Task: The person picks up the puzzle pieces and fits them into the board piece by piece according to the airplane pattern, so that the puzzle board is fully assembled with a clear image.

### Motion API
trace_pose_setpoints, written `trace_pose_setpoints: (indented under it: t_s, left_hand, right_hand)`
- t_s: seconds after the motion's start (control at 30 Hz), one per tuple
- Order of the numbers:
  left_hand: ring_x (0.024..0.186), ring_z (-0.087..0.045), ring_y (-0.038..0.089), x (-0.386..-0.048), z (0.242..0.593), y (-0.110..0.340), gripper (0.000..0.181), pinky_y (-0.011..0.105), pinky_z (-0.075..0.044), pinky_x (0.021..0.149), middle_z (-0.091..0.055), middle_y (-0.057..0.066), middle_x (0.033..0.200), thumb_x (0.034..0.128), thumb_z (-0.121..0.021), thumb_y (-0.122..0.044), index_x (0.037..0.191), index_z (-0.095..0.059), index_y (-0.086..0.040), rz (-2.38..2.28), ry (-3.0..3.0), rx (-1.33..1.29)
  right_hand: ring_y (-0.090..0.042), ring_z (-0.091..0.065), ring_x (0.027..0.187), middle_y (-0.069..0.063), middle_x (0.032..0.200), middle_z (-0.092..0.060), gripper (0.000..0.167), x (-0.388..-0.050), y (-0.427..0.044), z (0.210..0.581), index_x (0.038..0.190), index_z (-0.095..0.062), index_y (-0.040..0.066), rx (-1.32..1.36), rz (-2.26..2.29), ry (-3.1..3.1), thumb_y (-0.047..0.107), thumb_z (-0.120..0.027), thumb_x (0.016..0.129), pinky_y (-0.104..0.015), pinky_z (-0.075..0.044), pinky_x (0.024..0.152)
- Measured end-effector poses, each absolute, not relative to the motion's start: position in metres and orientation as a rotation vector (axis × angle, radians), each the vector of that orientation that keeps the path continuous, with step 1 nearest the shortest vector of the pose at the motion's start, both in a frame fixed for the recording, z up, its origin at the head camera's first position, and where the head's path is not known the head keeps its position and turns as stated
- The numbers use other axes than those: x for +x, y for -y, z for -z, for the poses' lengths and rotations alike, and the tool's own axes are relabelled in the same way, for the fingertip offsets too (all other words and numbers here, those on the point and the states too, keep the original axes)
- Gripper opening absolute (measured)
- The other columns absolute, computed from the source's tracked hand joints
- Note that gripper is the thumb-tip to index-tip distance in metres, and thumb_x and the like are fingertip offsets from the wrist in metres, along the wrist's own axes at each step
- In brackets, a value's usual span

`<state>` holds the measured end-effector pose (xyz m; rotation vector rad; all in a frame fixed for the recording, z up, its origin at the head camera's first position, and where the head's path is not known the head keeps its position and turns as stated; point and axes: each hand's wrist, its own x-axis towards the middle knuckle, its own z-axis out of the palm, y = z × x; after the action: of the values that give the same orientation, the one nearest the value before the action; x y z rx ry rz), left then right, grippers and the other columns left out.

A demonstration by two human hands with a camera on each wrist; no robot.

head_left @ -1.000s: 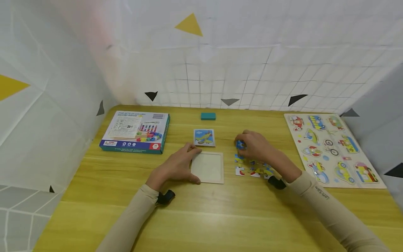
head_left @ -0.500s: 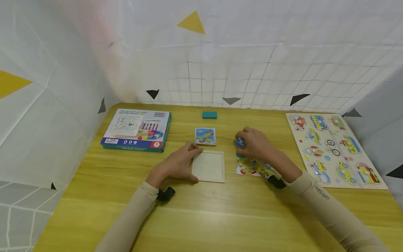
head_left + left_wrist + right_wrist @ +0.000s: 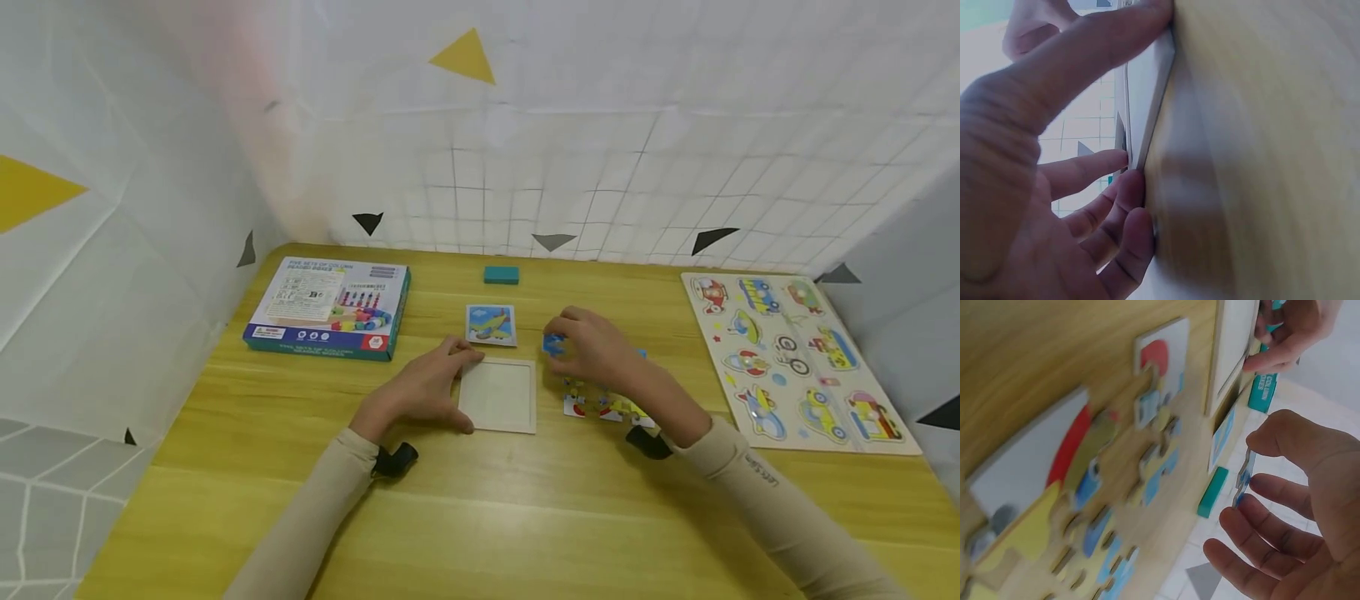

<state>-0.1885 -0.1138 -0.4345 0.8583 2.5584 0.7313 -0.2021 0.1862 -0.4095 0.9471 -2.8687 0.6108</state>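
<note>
My left hand (image 3: pixel 423 385) grips the square wooden puzzle tray (image 3: pixel 498 397) along its left side, thumb at the near corner and fingers at the far corner. The left wrist view shows the tray's pale edge (image 3: pixel 1152 103) lying between thumb and fingers. Above the table, just right of the tray, my right hand (image 3: pixel 596 350) pinches a blue jigsaw piece (image 3: pixel 553 344). That piece (image 3: pixel 1245 479) is held edge-on between thumb and fingertips in the right wrist view. Several loose jigsaw pieces (image 3: pixel 576 407) lie under the right hand, which partly hides them.
A small airplane picture card (image 3: pixel 491 324) lies just behind the tray. Farther back is a teal block (image 3: pixel 501 275). A boxed bead set (image 3: pixel 327 308) sits at the left, and a large wooden vehicle puzzle board (image 3: pixel 798 367) lies at the right.
My right hand has moved left toward the tray with the blue jigsaw piece, uncovering a bit of blue at its right. The left hand keeps its grip on the tray.
</note>
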Motion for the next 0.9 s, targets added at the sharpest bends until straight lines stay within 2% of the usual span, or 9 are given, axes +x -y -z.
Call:
trace_pose_setpoints:
  t_s: [0.37, 0.63, 0.9]
  left_hand:
    - [0.100, -0.050, 0.014, -0.190, 0.437, 0.114, 0.106, 0.032, -0.045, 0.087, -0.037, -0.002, 0.140, 0.0614, -0.094, -0.047, 0.150, -0.045, -0.018, -0.737, -2.564, 0.871]
    - [0.099, -0.050, 0.014, -0.192, 0.438, 0.114, 0.108, 0.031, -0.045, 0.084, -0.037, -0.002, 0.140, 0.0612, -0.093, -0.051, 0.151, -0.043, -0.016, -0.735, -2.583, 0.866]
    - [0.099, -0.049, 0.014, -0.191, 0.437, 0.113, 0.107, 0.031, -0.046, 0.083, -0.037, -0.003, 0.138, 0.0613, -0.094, -0.050, 0.150, -0.044, -0.016, -0.751, -2.574, 0.843]
  right_hand:
    - [-0.027, -0.063, 0.094, -0.008, 0.109, -0.064, 0.033, -0.193, -0.160, 0.411, 0.111, -0.072, 0.006, 1.003, -0.619, 2.888, 0.018, -0.080, 0.082, -0.041, -0.053, 0.079]
    - [-0.022, -0.062, 0.088, -0.007, 0.104, -0.065, 0.030, -0.192, -0.146, 0.412, 0.109, -0.074, 0.008, 1.052, -0.600, 2.866, 0.019, -0.080, 0.082, -0.038, -0.053, 0.075]
    - [-0.022, -0.063, 0.092, -0.006, 0.106, -0.066, 0.029, -0.190, -0.134, 0.414, 0.107, -0.074, 0.009, 1.084, -0.586, 2.855, 0.021, -0.080, 0.082, -0.038, -0.054, 0.077]
